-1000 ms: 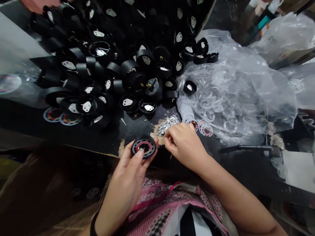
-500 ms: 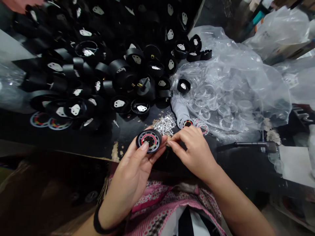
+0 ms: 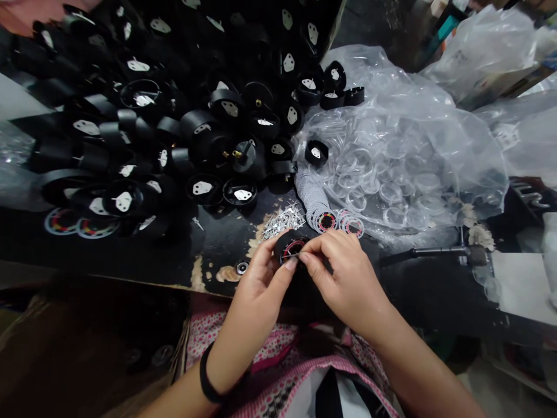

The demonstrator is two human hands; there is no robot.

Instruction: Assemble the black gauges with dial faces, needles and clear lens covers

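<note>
My left hand [image 3: 259, 293] is closed round a black pressure gauge [image 3: 285, 239], its dial with red and white markings tilted towards me. At the dial's face, my right hand [image 3: 343, 270] pinches a thin, pale gauge needle [image 3: 295, 254] between thumb and forefinger. The fingers partly cover both dial and needle. Just beyond my hands lies a heap of loose white needles [image 3: 285, 220]. Beside it, a fanned stack of printed dial discs [image 3: 314, 197] leads to one dark dial face [image 3: 327, 221] at its near end.
Many black gauge housings [image 3: 202, 187] are piled at the back and left. A clear plastic bag [image 3: 391, 157] of transparent rings spreads to the right. A dark-handled tool [image 3: 439, 252] lies at right, near a white sheet [image 3: 522, 284]. A small round part [image 3: 241, 267] sits near the table edge.
My left hand has moved right and turned the gauge towards my right hand. The right fingers, earlier beside the gauge, are now at its dial with the needle.
</note>
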